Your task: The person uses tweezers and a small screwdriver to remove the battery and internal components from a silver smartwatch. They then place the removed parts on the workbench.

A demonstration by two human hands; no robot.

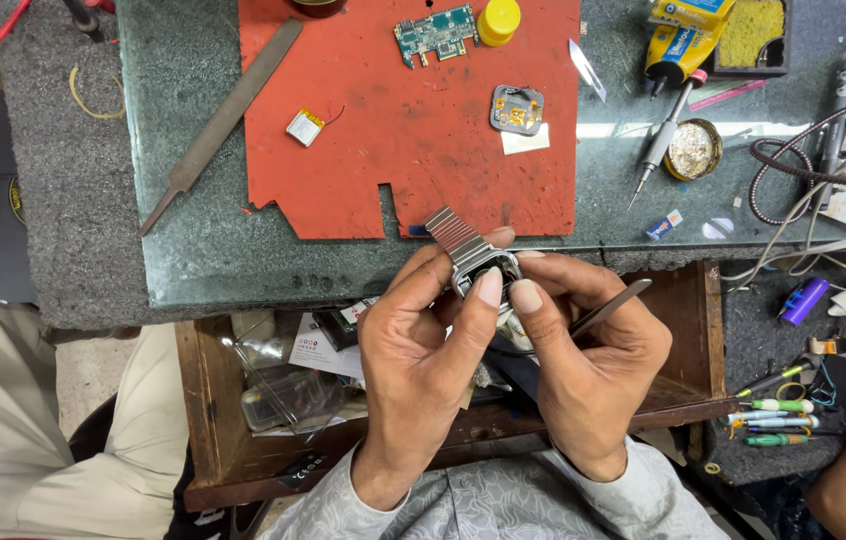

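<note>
watch (pixel 483 262): in my fingers, over the bench (pixel 193 260) edge
axis: strap runs up-left, away from me
left hand (pixel 423 350): clenched on watch
right hand (pixel 593 350): grips watch, tweezers (pixel 611 305) tucked in
hidden: watch face, behind thumbs

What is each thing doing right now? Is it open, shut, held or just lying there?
Watch: held between both thumbs.
Left hand: shut on the watch.
Right hand: on the watch, tweezers tucked in it.
Drawer: pulled open.
Circuit board: bare, lying on the red mat.
File: lying flat, untouched.
Yellow bottle: capped.
</note>
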